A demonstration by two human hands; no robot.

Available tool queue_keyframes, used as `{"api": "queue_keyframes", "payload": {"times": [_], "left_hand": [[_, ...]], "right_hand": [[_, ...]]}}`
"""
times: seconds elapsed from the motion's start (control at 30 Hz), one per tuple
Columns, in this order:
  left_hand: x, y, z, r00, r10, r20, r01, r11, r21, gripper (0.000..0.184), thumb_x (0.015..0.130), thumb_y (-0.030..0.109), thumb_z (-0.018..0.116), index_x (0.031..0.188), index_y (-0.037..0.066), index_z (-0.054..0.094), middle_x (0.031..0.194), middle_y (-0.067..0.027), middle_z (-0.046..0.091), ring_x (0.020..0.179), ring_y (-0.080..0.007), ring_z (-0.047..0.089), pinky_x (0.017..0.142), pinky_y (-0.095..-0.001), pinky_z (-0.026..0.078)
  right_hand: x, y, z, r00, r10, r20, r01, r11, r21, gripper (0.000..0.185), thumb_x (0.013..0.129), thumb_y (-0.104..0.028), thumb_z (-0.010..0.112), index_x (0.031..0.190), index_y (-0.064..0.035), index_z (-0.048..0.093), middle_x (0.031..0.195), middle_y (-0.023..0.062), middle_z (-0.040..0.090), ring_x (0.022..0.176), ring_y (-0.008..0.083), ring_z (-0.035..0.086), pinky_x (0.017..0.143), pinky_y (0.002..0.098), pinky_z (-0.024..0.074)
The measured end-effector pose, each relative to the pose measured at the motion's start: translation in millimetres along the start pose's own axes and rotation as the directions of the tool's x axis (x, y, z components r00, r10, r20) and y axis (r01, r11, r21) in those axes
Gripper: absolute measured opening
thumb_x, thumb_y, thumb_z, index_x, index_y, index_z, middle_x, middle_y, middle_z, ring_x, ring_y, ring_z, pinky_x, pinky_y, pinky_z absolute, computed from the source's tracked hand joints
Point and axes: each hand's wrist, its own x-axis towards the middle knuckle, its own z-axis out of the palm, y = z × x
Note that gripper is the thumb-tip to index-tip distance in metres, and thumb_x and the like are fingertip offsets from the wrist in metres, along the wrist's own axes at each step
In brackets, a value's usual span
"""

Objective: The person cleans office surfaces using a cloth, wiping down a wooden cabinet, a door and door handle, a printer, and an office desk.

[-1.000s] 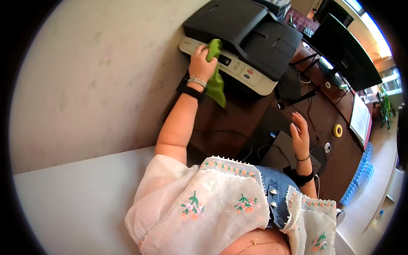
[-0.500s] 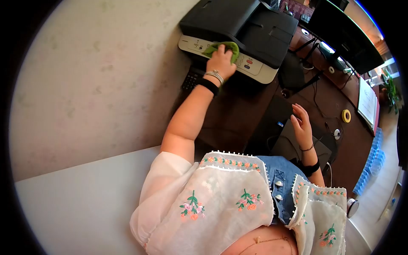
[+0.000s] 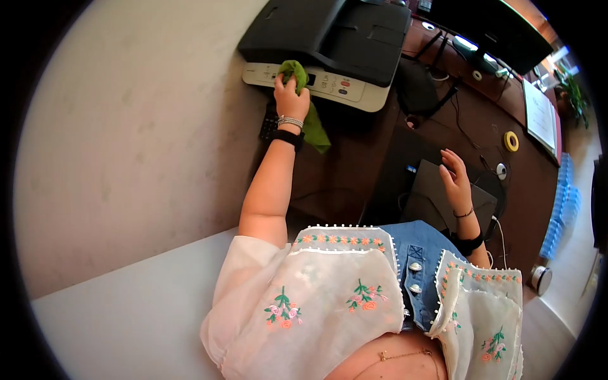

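My left hand point(image 3: 292, 100), wearing a bracelet and a black wristband, is closed on a green cloth point(image 3: 317, 132). It presses the cloth to the left part of the pale control panel point(image 3: 358, 92) on a black printer point(image 3: 291, 28). One end of the cloth hangs down beside the wrist. My right hand point(image 3: 457, 183) is held over the dark grey laptop point(image 3: 437, 196), with its fingers apart and nothing in them.
Below the printer's left end is a black keypad point(image 3: 268, 123). A yellow tape roll point(image 3: 511, 134), a monitor point(image 3: 500, 31) and papers in a folder point(image 3: 539, 117) are on the brown desk. A wall point(image 3: 139, 126) borders the left side; cables lie near the laptop.
My left hand has slid the cloth leftward along the printer's panel, and more of the cloth now hangs down. The view has shifted slightly; my right hand stays near the laptop.
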Motion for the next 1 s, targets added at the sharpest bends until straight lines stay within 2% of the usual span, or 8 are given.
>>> {"api": "queue_keyframes", "payload": {"times": [0.07,0.33,0.53,0.6,0.73,0.83,0.93,1.0], "left_hand": [[-10,34,4,0.993,-0.039,0.110,0.032,0.997,0.070,0.043,0.072,0.014,0.054,0.114,0.008,0.058,0.132,-0.0198,0.034,0.107,-0.0409,0.041,0.091,-0.0442,0.042],[-34,103,13,0.977,-0.056,0.207,0.046,0.998,0.050,0.042,0.071,0.014,0.056,0.113,0.007,0.058,0.129,-0.0178,0.034,0.107,-0.0373,0.042,0.085,-0.0415,0.047],[-70,169,30,0.930,0.138,0.341,-0.130,0.990,-0.048,0.039,0.068,0.017,0.060,0.107,0.012,0.060,0.124,-0.0121,0.039,0.104,-0.0338,0.045,0.081,-0.0421,0.048],[-87,171,46,0.860,0.225,0.459,-0.184,0.974,-0.133,0.039,0.068,0.016,0.060,0.108,0.013,0.059,0.123,-0.0103,0.042,0.104,-0.0319,0.047,0.081,-0.0412,0.048],[-94,147,24,0.916,0.216,0.338,-0.106,0.943,-0.317,0.035,0.069,0.012,0.056,0.103,0.011,0.062,0.113,-0.0105,0.049,0.103,-0.0306,0.049,0.086,-0.0381,0.045],[-78,107,-4,0.975,0.197,0.104,-0.137,0.898,-0.417,0.030,0.069,0.009,0.056,0.098,0.007,0.062,0.107,-0.0106,0.052,0.098,-0.0312,0.049,0.086,-0.0396,0.042],[-40,78,-21,0.981,0.160,-0.113,-0.187,0.936,-0.298,0.029,0.071,0.007,0.055,0.098,0.005,0.062,0.111,-0.0129,0.051,0.100,-0.0332,0.048,0.088,-0.0400,0.041],[-26,74,-16,0.989,0.140,-0.050,-0.148,0.961,-0.234,0.030,0.071,0.010,0.056,0.100,0.006,0.062,0.115,-0.0147,0.050,0.103,-0.0338,0.047,0.089,-0.0405,0.041]], "right_hand": [[-2,1,2,1.000,0.012,-0.018,-0.012,1.000,0.012,0.036,0.088,-0.011,0.052,0.124,-0.0079,0.048,0.133,0.0069,0.040,0.117,0.0188,0.047,0.094,0.0290,0.0395],[-5,-1,7,0.999,-0.030,-0.041,0.030,1.000,0.000,0.035,0.087,-0.012,0.054,0.122,-0.0070,0.050,0.129,0.0100,0.042,0.111,0.0196,0.049,0.089,0.0290,0.0431],[-6,-2,4,0.998,-0.030,-0.049,0.031,0.999,0.026,0.035,0.087,-0.012,0.054,0.121,-0.0069,0.051,0.130,0.0101,0.042,0.112,0.0195,0.049,0.089,0.0289,0.0434],[-8,-2,4,0.997,-0.044,-0.066,0.044,0.999,0.003,0.034,0.088,-0.012,0.054,0.121,-0.0071,0.051,0.130,0.0098,0.042,0.111,0.0196,0.049,0.090,0.0291,0.0432],[-19,1,-13,0.990,-0.020,-0.140,0.024,0.999,0.027,0.034,0.088,-0.013,0.054,0.121,-0.0075,0.051,0.130,0.0094,0.042,0.111,0.0196,0.050,0.091,0.0298,0.0430],[-36,19,-23,0.986,0.052,-0.159,-0.046,0.998,0.040,0.034,0.088,-0.014,0.054,0.121,-0.0081,0.051,0.130,0.0092,0.042,0.111,0.0200,0.050,0.090,0.0296,0.0431],[-41,30,-21,0.985,0.094,-0.145,-0.092,0.996,0.019,0.034,0.088,-0.014,0.054,0.121,-0.0079,0.051,0.130,0.0091,0.042,0.111,0.0199,0.050,0.090,0.0290,0.0431],[-37,32,-13,0.988,0.092,-0.124,-0.087,0.995,0.038,0.034,0.088,-0.013,0.054,0.121,-0.0077,0.051,0.129,0.0090,0.042,0.110,0.0195,0.050,0.089,0.0287,0.0432]]}}
